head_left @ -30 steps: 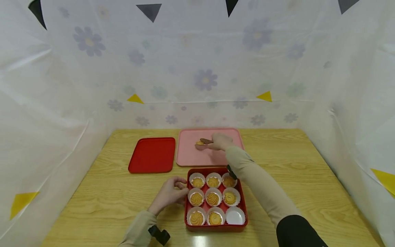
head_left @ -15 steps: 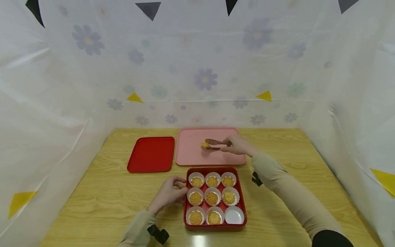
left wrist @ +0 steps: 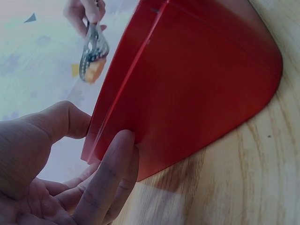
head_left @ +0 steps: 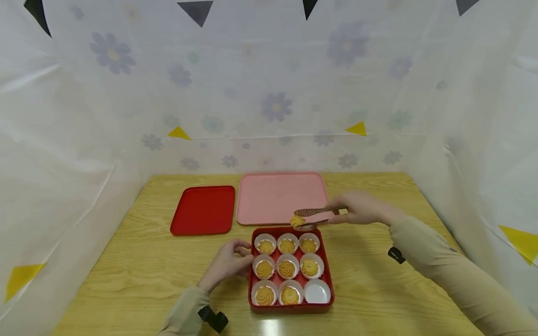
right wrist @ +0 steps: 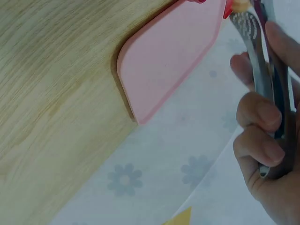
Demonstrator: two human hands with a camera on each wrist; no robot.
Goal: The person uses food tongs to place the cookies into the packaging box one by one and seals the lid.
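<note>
My right hand (head_left: 357, 208) grips slotted metal tongs (head_left: 313, 212), their perforated tips pinching a yellow piped cookie (head_left: 297, 220). The cookie hangs over the far edge of a red box (head_left: 292, 308). White paper cups fill this box in three rows, and most contain a cookie, such as the swirled one (head_left: 264, 269). The near right cup (head_left: 317, 291) shows only its white bottom. At the box's left side my left hand (head_left: 229, 263) holds the rim and outer wall (left wrist: 187, 84) between its digits, as the left wrist view shows.
A pink tray (head_left: 281, 196) lies behind the box, bare. To its left is a flat red tray (head_left: 202, 210), also bare. All stand on a wooden table (head_left: 138, 275) enclosed by white flowered sheeting (head_left: 235, 84) at the back and sides.
The right hand has lifted the cookie off the pink tray with the tongs and brought it right and nearer, to the box's far edge. The left hand stays at the box.
</note>
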